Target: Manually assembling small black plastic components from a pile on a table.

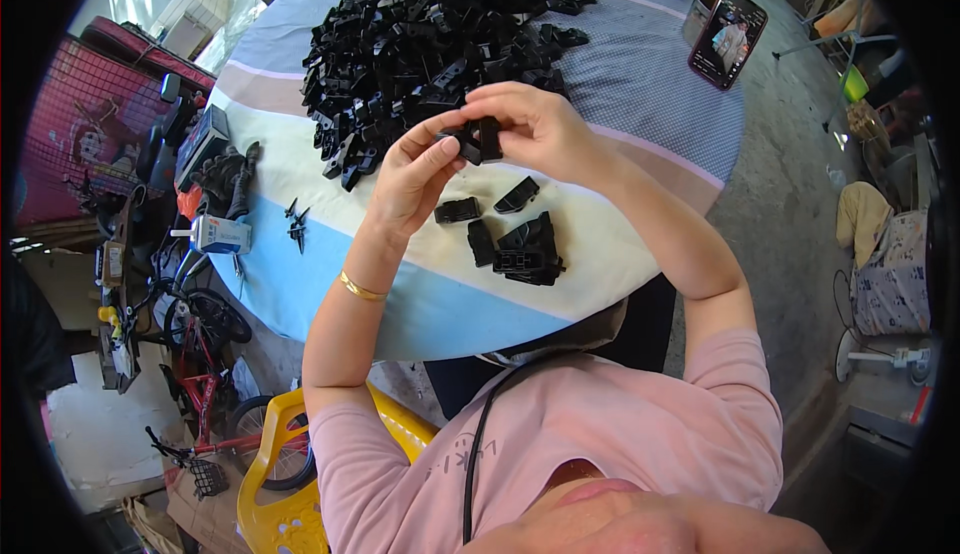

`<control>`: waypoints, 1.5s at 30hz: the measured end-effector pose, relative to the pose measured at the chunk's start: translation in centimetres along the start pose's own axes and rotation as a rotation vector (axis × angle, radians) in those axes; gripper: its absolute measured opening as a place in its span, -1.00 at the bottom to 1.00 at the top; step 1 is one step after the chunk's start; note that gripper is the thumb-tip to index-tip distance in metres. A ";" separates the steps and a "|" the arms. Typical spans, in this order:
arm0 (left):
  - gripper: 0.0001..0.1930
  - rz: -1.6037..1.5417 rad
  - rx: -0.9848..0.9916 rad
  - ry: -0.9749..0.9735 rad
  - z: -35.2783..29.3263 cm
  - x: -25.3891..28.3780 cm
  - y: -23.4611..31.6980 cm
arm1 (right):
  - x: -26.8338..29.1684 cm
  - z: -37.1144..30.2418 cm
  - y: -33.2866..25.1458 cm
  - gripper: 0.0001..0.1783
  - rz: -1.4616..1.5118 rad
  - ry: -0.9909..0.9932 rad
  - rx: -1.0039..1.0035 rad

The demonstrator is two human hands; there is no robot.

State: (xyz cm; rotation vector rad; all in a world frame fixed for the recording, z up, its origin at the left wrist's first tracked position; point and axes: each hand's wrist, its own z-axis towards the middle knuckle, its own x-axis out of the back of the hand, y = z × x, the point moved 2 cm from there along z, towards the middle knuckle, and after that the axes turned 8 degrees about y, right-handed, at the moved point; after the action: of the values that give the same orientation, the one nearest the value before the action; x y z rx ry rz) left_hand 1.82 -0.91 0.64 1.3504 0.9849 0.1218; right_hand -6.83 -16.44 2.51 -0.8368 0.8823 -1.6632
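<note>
**Both hands pinch one black plastic part above the round worktop**

At the left edge of the worktop [300,294], which wears a striped cloth of blue, cream and grey check, lie a small boxed gadget [222,235] and a dark tool [232,179]. Just inside them rest a few small black spiky clips [297,224].

The left hand [412,176], with a gold bangle [360,288] on its wrist, is raised over the middle of the worktop. Its grip is nearly shut: thumb and forefinger tips pinch the left side of a black plastic part [477,139]. The right hand [535,124] meets it from the other side, fingers curled and closed on the same part, so the piece hangs between both hands, clear of the cloth.

Below the hands, toward the near edge, sit loose black parts: one flat piece [458,210], a wedge-shaped one [517,195], and a small cluster of them [525,251] touching one another.

Across the far half spreads a big heap of black plastic parts [430,44]. At the far right edge a smartphone [727,37] stands propped, its screen lit, beside a metal tin [698,14].
</note>
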 end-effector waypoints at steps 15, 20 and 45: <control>-0.48 0.160 -0.209 0.238 -0.5 0.0 -0.4 | -1.2 -0.8 -1.1 -0.76 -0.360 0.179 0.293; -0.53 -0.014 -0.158 0.261 -0.9 -0.9 -1.6 | -2.6 -1.8 -1.1 -0.60 -0.549 0.221 0.378; -0.61 1.609 -0.566 0.293 2.3 -1.9 -2.8 | 2.9 2.5 5.2 -0.72 -0.989 0.283 0.245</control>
State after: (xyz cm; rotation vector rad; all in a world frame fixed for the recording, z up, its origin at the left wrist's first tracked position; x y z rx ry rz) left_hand 0.90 -4.53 -1.01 1.2740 -0.1645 1.6879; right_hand -2.95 -20.65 -0.48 -0.9413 0.4154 -2.7360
